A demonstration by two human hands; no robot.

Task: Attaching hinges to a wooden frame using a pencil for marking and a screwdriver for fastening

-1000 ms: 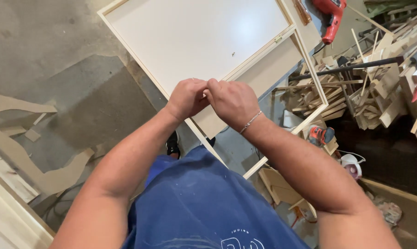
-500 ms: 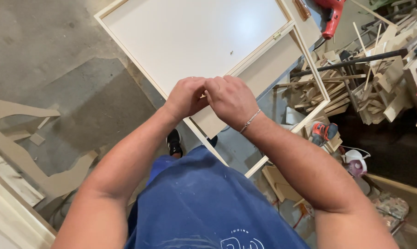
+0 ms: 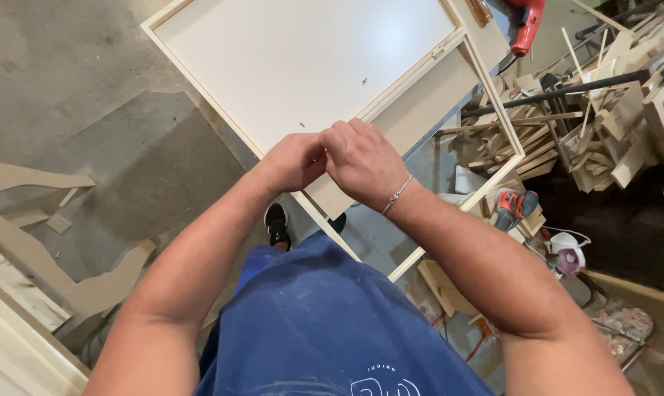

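Note:
My left hand (image 3: 292, 161) and my right hand (image 3: 361, 161) meet at chest height, knuckles up and fingertips pressed together. The fingers of both are curled, and whatever lies between them is hidden. A thin silver bracelet (image 3: 398, 194) circles my right wrist. Below the hands a large white panel in a pale wooden frame (image 3: 200, 95) lies flat, with an open frame section (image 3: 493, 95) on its right side. Two small dark bits, maybe screws (image 3: 363, 81), rest on the white surface.
A heap of wood offcuts (image 3: 596, 125) fills the right. A red power tool (image 3: 526, 26) lies at the top, and an orange and black tool (image 3: 512, 205) by the frame's corner. Cut board scraps (image 3: 38, 242) lie on the concrete floor at left. My black shoe (image 3: 277, 224) shows under the frame.
My hands stay joined in the same spot. The fingers shift only slightly against each other.

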